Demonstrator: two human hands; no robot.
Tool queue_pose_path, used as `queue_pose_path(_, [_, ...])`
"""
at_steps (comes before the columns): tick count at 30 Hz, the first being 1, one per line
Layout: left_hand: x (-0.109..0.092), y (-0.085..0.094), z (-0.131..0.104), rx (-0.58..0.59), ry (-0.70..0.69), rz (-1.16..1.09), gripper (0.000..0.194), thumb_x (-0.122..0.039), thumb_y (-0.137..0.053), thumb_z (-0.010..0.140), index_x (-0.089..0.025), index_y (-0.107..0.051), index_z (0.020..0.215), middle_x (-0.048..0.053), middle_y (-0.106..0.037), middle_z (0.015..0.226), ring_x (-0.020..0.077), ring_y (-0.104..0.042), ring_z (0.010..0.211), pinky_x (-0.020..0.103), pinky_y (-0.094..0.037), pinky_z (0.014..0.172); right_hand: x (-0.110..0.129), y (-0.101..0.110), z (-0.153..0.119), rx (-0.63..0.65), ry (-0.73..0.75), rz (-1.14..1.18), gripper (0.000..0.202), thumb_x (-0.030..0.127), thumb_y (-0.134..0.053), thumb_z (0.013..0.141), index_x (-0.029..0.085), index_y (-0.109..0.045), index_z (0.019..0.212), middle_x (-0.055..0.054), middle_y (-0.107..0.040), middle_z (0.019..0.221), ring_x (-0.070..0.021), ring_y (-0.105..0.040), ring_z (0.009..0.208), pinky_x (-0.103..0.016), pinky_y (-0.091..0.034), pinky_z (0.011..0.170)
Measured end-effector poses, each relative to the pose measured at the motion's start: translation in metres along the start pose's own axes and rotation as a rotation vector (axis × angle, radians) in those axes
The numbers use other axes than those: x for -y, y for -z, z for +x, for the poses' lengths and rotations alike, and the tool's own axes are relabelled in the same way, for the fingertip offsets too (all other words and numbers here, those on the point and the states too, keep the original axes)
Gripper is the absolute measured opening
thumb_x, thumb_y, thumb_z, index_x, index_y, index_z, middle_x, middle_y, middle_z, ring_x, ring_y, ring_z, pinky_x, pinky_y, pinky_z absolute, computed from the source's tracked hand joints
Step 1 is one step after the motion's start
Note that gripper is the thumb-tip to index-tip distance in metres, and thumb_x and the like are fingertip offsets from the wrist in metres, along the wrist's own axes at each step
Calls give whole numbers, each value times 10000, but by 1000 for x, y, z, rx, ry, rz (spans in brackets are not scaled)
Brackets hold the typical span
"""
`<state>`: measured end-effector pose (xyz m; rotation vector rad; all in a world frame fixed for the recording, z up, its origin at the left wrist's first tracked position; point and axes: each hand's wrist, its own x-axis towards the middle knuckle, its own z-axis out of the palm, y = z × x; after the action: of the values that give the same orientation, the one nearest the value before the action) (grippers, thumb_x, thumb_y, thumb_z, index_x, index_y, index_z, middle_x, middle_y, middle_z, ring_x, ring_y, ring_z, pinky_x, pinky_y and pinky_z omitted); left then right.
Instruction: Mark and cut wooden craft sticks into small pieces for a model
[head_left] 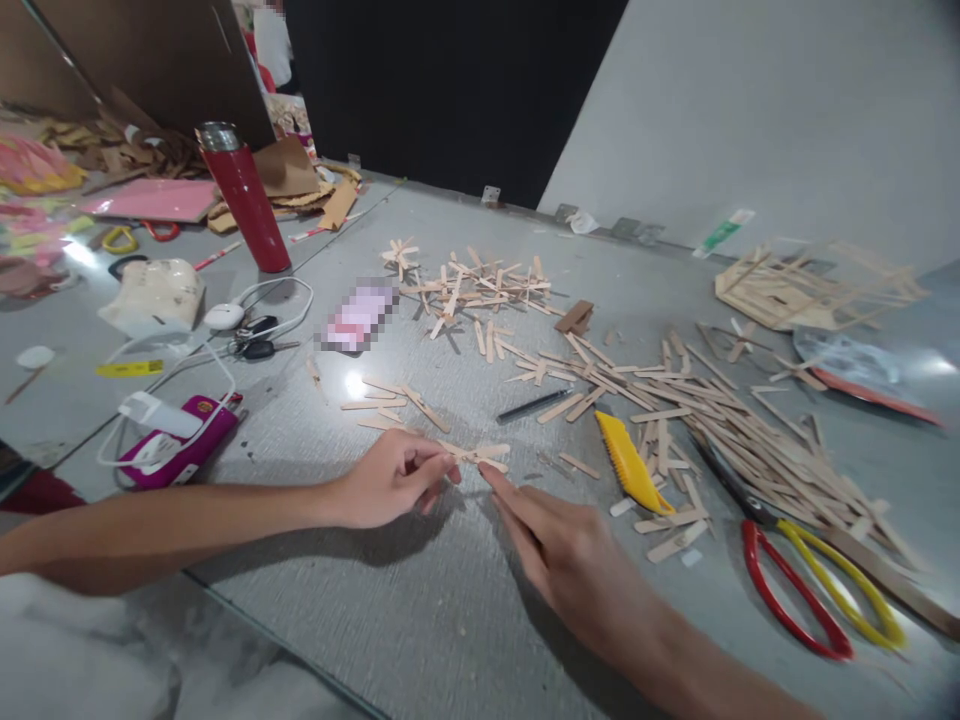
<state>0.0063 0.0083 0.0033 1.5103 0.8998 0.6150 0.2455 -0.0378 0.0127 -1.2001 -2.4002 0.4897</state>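
Observation:
My left hand [397,475] is closed, thumb and fingers pinching the left end of a small cluster of crossed wooden craft sticks [491,452]. From the right, my right hand [562,540] meets the same cluster, its index fingertip pressed to the near stick and its other fingers drawn in below, partly hidden. The cluster is low over the grey table [420,610]. Several loose craft sticks [382,393] lie just beyond my left hand. A dark pen [534,404] and a yellow utility knife [630,462] rest past my right hand.
Joined stick clusters [487,285] sit farther back; a large stick pile [750,435] spreads rightward. Scissors [799,590] lie near right. Leftward are a red flask [247,200], a phone [360,315], keys [259,348], and a purple pouch [191,440] with a white cable. A stick frame [787,290] stands back right.

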Motion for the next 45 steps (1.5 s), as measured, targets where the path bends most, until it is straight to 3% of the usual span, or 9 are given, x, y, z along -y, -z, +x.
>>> queue_pose_path(5, [5,-4,-3,-68,-102,101,411,-433,-511,1042,-127,-698,841,-7,-609,559,76,-433,453,165,-317,460,10,16,15,108,-365,453,402,346,-515,1039,148,-836,900,24,-545,530,-119,-460,467,-244,-389,470])
queue_pose_path(9, [4,-2,-3,-40,-63,25,419,-453,-501,1045,-128,-679,848,-16,-602,560,63,-407,419,162,-305,439,2,14,16,110,-314,484,383,340,-519,1044,158,-825,900,24,-570,543,-118,-474,470,-235,-374,461])
queue_pose_path(12, [2,-1,-2,1,-7,-54,437,-494,-503,1039,-131,-662,855,-29,-583,544,63,-399,392,166,-301,420,-7,7,10,-23,-50,250,348,200,-490,1045,105,-795,1183,-32,-708,670,-146,-610,551,-247,-487,541])
queue_pose_path(16, [3,0,-1,9,40,-73,443,-515,-507,1033,-146,-633,825,-48,-544,503,65,-392,381,166,-296,413,-3,3,3,-23,295,-343,516,-70,-379,928,-31,-679,1346,-88,-722,749,-175,-646,543,-280,-497,496])
queue_pose_path(22, [4,1,1,25,29,-68,447,-528,-511,1032,-151,-625,820,-54,-535,497,63,-389,382,165,-297,415,12,5,3,-69,439,-876,498,-120,-407,879,-128,-668,1303,-53,-604,606,-206,-580,497,-321,-447,432])
queue_pose_path(28, [0,0,0,0,44,-66,448,-543,-491,1032,-150,-626,863,-56,-543,515,67,-397,368,173,-305,412,-4,2,4,-282,301,-339,330,48,-445,1060,54,-622,1339,-26,-709,718,-151,-649,531,-277,-478,505])
queue_pose_path(33, [1,-6,-2,-3,-77,143,383,-373,-456,1050,-139,-656,823,-25,-589,542,76,-451,451,161,-332,469,2,-5,8,-370,71,27,154,178,-590,1049,150,-652,1188,51,-636,631,-102,-571,459,-217,-442,477])
queue_pose_path(37, [-1,-6,-4,86,-158,221,426,-323,-448,1065,-145,-640,729,-14,-609,565,67,-474,468,153,-334,484,7,-9,9,-350,40,137,100,154,-605,1020,182,-676,1086,49,-643,646,-93,-549,465,-204,-442,477])
queue_pose_path(45, [0,-5,-5,210,-307,222,420,-377,-452,1099,-130,-716,886,-42,-540,555,62,-404,443,154,-313,464,4,-10,7,-375,79,95,130,126,-578,1019,200,-682,994,-8,-725,734,-127,-647,555,-229,-530,548])
